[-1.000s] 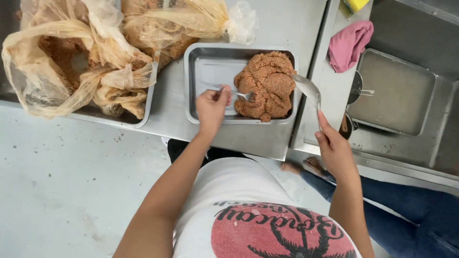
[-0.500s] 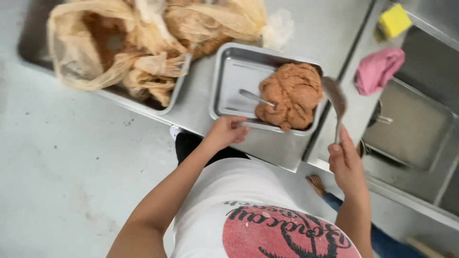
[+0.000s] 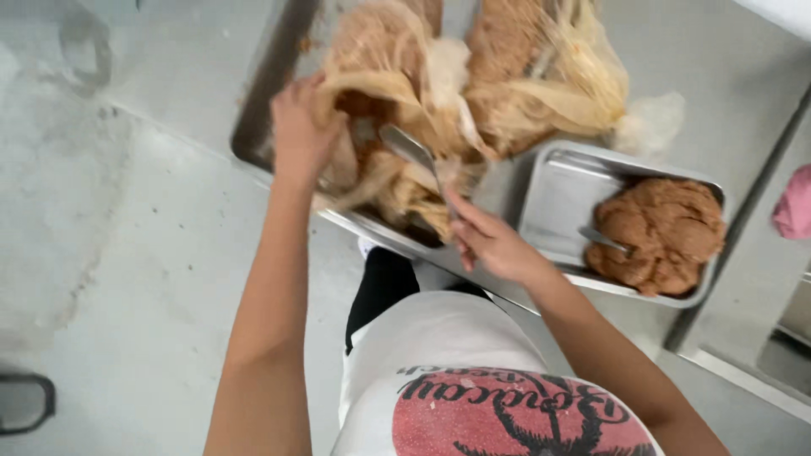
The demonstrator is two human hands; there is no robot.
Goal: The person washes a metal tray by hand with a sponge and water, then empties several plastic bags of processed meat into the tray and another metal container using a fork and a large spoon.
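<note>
My left hand (image 3: 300, 127) grips the edge of a clear plastic bag (image 3: 397, 101) full of brown paste, which lies in a large metal tray (image 3: 258, 127). My right hand (image 3: 490, 241) holds a big metal spoon (image 3: 410, 152) whose bowl points into the bag's opening. To the right a smaller steel tray (image 3: 562, 190) holds a mound of brown paste (image 3: 663, 232), and a second utensil (image 3: 604, 239) is stuck in it.
A second bag of paste (image 3: 541, 76) lies behind the first. A pink cloth (image 3: 794, 207) sits at the right edge beyond a counter seam. Grey floor (image 3: 101, 253) lies to the left, with a dark object (image 3: 25, 404) at the bottom left.
My view has swung left. My left hand left the small tray and took hold of the bag. My right hand carried the spoon from beside the small tray over to the bag.
</note>
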